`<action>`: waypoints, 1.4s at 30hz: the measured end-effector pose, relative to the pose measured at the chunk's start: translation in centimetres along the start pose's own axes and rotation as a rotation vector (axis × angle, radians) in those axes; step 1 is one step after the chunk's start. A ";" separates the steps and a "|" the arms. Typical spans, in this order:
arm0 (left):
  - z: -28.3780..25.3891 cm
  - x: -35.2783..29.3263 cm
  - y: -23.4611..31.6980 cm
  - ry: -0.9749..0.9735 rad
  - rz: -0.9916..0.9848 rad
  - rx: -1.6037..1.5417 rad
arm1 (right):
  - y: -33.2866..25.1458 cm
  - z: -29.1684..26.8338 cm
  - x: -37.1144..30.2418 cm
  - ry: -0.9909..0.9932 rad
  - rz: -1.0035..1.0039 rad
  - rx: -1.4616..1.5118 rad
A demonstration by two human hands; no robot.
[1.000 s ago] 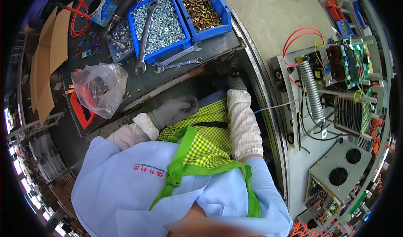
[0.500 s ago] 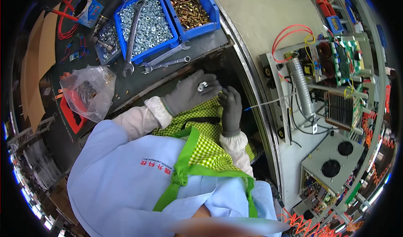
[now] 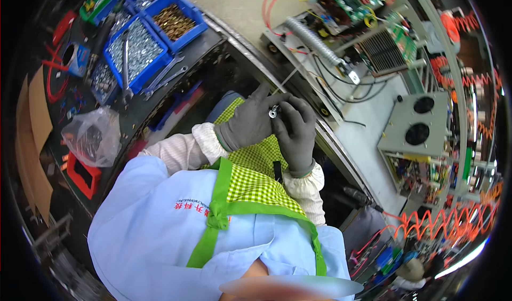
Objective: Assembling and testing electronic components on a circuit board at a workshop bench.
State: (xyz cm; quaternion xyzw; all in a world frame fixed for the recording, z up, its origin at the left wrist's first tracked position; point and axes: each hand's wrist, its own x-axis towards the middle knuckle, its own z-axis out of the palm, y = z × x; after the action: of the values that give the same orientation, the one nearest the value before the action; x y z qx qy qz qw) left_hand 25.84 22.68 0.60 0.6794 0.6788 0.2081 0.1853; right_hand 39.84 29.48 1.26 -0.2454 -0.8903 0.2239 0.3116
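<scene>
Pinching small metal hardware (image 3: 273, 112) with the fingers of the gloved right hand (image 3: 298, 135), in front of the checkered apron (image 3: 255, 190). Holding the gloved left hand (image 3: 246, 124) close against it; cannot tell left fingers as clamped or apart.

The gloves (image 3: 300, 141) look matt cloth, the small rings (image 3: 273, 112) shiny metal. The apron (image 3: 253, 191) is woven cloth, the spanner (image 3: 125, 61) smooth metal, the bag (image 3: 96, 136) glossy plastic, the carton (image 3: 38, 114) matt cardboard, the tray (image 3: 191, 36) smooth plastic.
</scene>
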 end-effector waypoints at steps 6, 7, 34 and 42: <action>5.2 1.5 1.9 0.389 0.151 -0.168 | 1.3 -3.6 -2.0 0.059 0.097 -0.032; 4.0 1.7 2.7 0.377 0.155 -0.312 | 1.5 -3.7 -2.0 0.074 0.123 0.004; 7.6 3.1 2.7 -0.391 -0.059 -1.931 | 2.3 -2.5 -4.9 0.348 0.752 1.109; 6.8 4.0 3.7 -0.419 -0.144 -1.987 | 2.5 -2.6 -4.3 0.440 0.680 1.150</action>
State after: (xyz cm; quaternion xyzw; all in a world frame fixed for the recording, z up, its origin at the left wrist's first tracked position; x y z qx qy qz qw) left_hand 32.61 26.81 -3.01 0.1984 0.1922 0.5429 0.7931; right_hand 45.23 29.52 -0.22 -0.3459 -0.4209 0.6893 0.4776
